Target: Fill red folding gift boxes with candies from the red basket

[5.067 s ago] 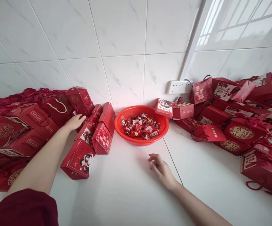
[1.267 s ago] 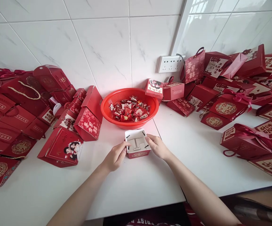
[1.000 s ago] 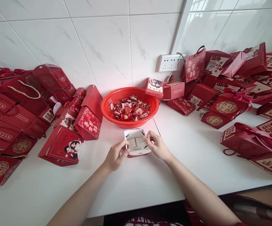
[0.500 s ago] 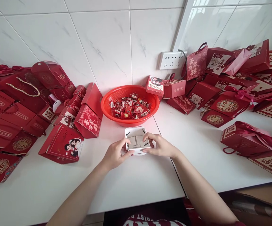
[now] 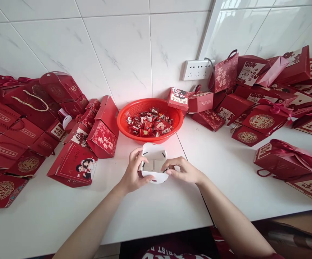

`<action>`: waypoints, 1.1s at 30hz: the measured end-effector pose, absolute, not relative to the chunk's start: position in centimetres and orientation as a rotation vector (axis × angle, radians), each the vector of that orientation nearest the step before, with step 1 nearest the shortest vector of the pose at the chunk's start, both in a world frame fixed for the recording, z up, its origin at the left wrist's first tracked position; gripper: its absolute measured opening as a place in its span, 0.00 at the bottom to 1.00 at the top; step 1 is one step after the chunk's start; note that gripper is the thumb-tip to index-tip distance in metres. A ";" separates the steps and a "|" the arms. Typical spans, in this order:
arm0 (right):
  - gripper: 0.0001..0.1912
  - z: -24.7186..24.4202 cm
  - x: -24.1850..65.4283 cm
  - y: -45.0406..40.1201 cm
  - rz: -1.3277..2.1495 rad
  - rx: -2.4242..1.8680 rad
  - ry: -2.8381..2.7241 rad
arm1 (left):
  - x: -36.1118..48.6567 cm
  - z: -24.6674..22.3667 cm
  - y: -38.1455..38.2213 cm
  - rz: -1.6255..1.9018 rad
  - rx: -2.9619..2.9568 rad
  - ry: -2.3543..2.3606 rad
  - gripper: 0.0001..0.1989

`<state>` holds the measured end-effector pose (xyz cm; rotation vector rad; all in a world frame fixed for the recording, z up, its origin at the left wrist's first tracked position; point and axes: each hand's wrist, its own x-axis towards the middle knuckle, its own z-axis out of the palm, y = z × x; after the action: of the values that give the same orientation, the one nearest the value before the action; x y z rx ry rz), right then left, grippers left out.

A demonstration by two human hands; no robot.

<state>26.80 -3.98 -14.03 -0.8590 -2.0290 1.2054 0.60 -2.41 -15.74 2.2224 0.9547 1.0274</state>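
Note:
A small open gift box (image 5: 156, 155) with a white inside stands before me, its flaps spread and the folded bottom panels showing. My left hand (image 5: 134, 169) grips the box's left wall, thumb along the near side and fingers over the rim. On the other side, my right hand (image 5: 182, 169) pinches the near right corner. The outside of the box is mostly hidden. Just behind it sits a red plastic basket (image 5: 123, 124) with wrapped candies (image 5: 149, 124) inside.
Red gift boxes (image 5: 103, 138) are stacked on the left, one with a printed couple (image 5: 75, 165). More red boxes (image 5: 264, 118) with ribbons are piled on the right. A white socket strip (image 5: 197, 69) is on the tiled wall. A seam crosses the white table (image 5: 156, 212).
The box has tilted and its end flaps have opened outward, so more of the inside shows. My left hand has shifted up the left wall; my right hand has moved slightly down the corner.

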 end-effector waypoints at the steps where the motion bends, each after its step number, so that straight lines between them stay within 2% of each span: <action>1: 0.17 -14.0 26.9 -4.0 1.187 -0.872 -1.990 | 0.6 -15.8 -2.4 1.033 2.202 0.929 0.24; 6: 0.21 -13.8 26.8 -3.8 0.853 -1.082 -1.773 | 0.7 -15.7 -2.7 0.922 2.249 0.777 0.27; 9: 0.24 -13.9 26.7 -3.7 0.728 -1.177 -1.815 | 0.7 -15.5 -2.8 0.819 2.295 0.765 0.34; 13: 0.24 -14.1 26.4 -3.7 0.865 -1.330 -1.801 | 0.7 -15.6 -2.7 0.806 2.261 0.804 0.44; 17: 0.22 -14.2 26.2 -3.7 1.015 -1.361 -1.761 | 1.0 -15.9 -2.6 0.839 2.145 0.764 0.48; 28: 0.23 -14.7 25.8 -3.3 1.097 -1.307 -1.679 | 1.4 -16.5 -2.6 0.803 2.109 0.639 0.47; 33: 0.18 -14.5 25.7 -2.9 0.796 -1.316 -1.663 | 1.0 -17.0 -1.7 0.908 2.112 0.738 0.43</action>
<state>25.67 -2.88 -14.52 -1.3159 -1.6627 0.7957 0.97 -1.73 -17.03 2.1119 0.7377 0.9076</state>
